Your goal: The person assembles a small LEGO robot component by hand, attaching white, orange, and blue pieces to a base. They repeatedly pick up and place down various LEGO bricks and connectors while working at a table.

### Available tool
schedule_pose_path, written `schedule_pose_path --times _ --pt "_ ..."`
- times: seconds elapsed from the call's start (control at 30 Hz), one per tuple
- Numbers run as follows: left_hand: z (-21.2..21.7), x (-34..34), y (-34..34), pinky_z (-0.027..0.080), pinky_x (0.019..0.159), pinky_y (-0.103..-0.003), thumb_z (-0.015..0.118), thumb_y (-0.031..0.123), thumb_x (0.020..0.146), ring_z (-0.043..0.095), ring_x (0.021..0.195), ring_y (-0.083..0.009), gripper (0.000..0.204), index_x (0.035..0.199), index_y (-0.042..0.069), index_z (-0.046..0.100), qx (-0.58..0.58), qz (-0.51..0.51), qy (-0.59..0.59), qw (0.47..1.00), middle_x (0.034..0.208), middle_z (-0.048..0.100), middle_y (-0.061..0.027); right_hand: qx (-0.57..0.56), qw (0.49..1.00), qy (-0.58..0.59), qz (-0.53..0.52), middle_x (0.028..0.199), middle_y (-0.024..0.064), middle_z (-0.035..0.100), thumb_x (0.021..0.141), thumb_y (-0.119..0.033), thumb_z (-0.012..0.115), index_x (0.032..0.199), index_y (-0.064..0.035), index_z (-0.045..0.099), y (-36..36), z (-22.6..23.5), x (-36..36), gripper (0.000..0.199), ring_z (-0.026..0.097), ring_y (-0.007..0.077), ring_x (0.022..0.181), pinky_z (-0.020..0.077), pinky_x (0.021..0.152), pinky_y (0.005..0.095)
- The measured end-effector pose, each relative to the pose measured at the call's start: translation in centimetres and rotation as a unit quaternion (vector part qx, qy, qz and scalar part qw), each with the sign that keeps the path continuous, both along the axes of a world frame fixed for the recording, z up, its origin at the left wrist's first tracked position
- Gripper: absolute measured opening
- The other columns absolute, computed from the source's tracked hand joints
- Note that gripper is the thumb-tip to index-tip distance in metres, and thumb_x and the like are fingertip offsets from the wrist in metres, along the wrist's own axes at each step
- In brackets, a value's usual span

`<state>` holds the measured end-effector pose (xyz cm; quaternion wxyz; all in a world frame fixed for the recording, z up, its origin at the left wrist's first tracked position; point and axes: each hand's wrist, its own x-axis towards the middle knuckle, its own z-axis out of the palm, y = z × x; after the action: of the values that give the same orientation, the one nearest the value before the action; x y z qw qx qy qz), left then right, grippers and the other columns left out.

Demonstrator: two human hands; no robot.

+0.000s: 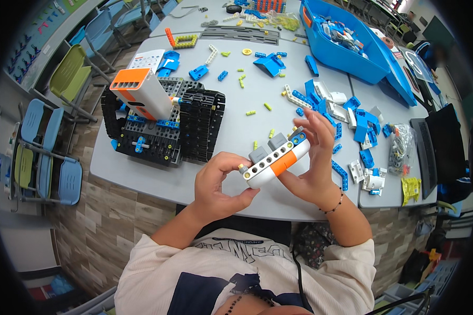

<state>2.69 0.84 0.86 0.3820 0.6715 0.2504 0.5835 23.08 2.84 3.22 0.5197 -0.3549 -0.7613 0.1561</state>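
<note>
Both hands hold one white and orange motor block [276, 160] above the near edge of the grey table [231, 131]. The left hand [219, 185] is closed on the block's lower left end: the thumb presses the underside and the curled fingers wrap the rounded end. The right hand [314, 157] supports the block from behind and below, palm against its right side, with fingers partly spread and the fingertips touching the upper right end. The block lies tilted, its right end higher. A row of round holes runs along its white face, two grey bricks [268, 148] sit on its top edge, and a small blue piece [298, 137] is fitted at the raised end.

A large blue storage bin [347, 44] stands at the far right corner of the table. It is open, and it contains a loose mix of blue, white and grey parts. Its blue lid [399, 73] leans against its right wall. A clear plastic bag [402, 149] holding small dark parts lies near the right edge.

A black tracked vehicle model [165, 126] stands near the left edge, carrying a white block with an orange end [142, 92]. Loose blue and white bricks [347, 118] lie scattered right of the hands, and small yellow pegs [249, 113] lie at the table's middle.
</note>
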Motion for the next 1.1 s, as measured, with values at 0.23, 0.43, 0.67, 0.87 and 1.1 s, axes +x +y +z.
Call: schedule_pose_path --times 0.23,0.43,0.67,0.87,1.1 --pt "-0.8 -0.3 -0.1 0.051 0.078 -0.03 0.078 0.0 0.062 0.064 0.09 -0.0244 0.048 0.106 0.003 0.058 0.1 0.096 0.082 0.987 0.101 0.063 -0.0143 -0.321 0.886 0.202 0.267 0.141 0.0151 0.041 0.079 -0.016 0.06 0.143 -0.0062 0.037 0.6 0.9 1.3 0.069 0.041 0.0255 0.132 0.0393 0.105 0.0414" --pt "-1.0 -0.3 -0.2 0.051 0.077 -0.03 0.079 0.001 0.062 0.064 0.09 -0.0243 0.049 0.106 0.003 0.057 0.084 0.069 0.07 0.992 0.1 0.063 -0.0146 -0.372 0.859 0.253 0.243 0.133 0.0148 0.049 0.09 -0.032 0.054 0.134 -0.0012 0.048 0.7 1.0 1.6 0.054 0.051 0.0238 0.121 0.0484 0.097 0.041" --pt "-1.0 -0.5 -0.1 0.051 0.088 -0.032 0.076 0.002 0.072 0.061 0.098 -0.0185 0.046 0.112 0.001 0.052 -0.027 -0.039 0.006 0.999 0.106 0.058 -0.013 -0.404 0.832 0.303 0.23 0.125 0.0131 0.055 0.091 -0.025 0.058 0.125 -0.002 0.053 0.8 0.6 1.4 0.042 0.061 0.0194 0.107 0.0577 0.082 0.0361" --pt "-1.1 -0.5 -0.2 0.046 0.096 -0.033 0.072 0.012 0.084 0.058 0.103 -0.0163 0.041 0.115 -0.001 0.048 -0.156 -0.101 -0.075 0.98 0.108 0.056 -0.0106 -0.458 0.805 0.323 0.194 0.115 0.0085 0.058 0.091 -0.025 0.059 0.116 -0.0038 0.055 0.9 0.6 1.5 0.033 0.062 0.0159 0.099 0.0604 0.069 0.0309" --pt "-1.1 -0.6 -0.1 0.046 0.088 -0.029 0.064 0.028 0.091 0.056 0.101 -0.0136 0.045 0.12 0.0 0.043 -0.246 -0.139 -0.124 0.951 0.109 0.055 -0.009 -0.473 0.805 0.322 0.157 0.11 0.0068 0.056 0.087 -0.026 0.061 0.114 -0.0049 0.054 0.9 0.6 1.1 0.034 0.059 0.0145 0.102 0.057 0.075 0.0309"
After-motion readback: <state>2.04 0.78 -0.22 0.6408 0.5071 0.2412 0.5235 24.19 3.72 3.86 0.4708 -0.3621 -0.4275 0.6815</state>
